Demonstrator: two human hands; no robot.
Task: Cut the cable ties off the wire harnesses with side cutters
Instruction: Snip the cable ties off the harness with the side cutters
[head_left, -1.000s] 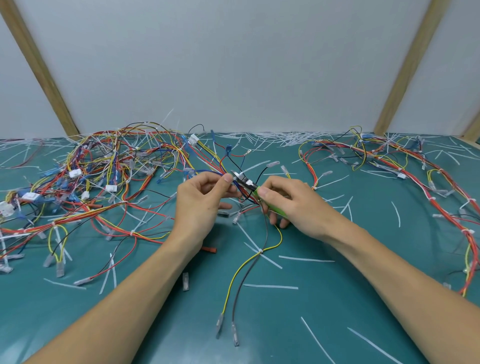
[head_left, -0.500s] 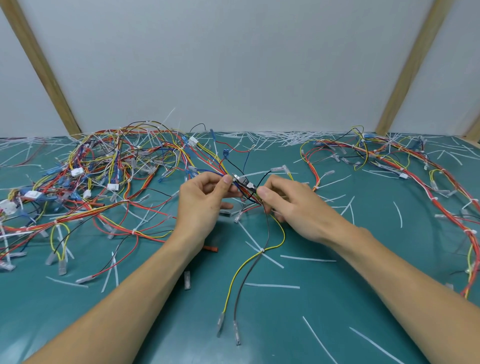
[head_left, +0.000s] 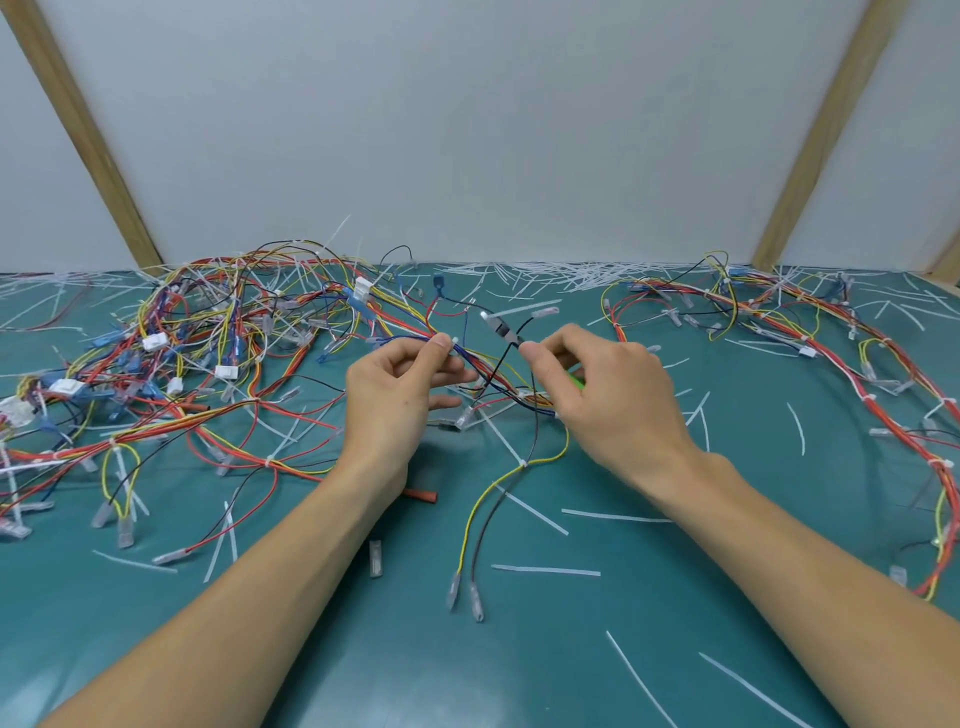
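My left hand (head_left: 396, 395) pinches a bundle of blue, red and yellow wires (head_left: 480, 366) just above the green table, thumb on top near a small white cable tie (head_left: 455, 341). My right hand (head_left: 597, 395) grips the side cutters (head_left: 503, 328); their grey jaws point up and left, a little apart from the bundle, with a white tie piece at the tip. A bit of green handle (head_left: 575, 380) shows under the fingers. A yellow and a black lead (head_left: 480, 519) hang from the bundle toward me.
A large tangle of wire harnesses (head_left: 197, 353) covers the left of the table. Another harness (head_left: 810, 332) runs along the right side. Cut white tie strips (head_left: 545, 570) lie scattered over the green table (head_left: 519, 665), thickest along the back wall.
My right hand has drawn the side cutters away from the bundle, up and to the right. The left hand still holds the wires in much the same place.
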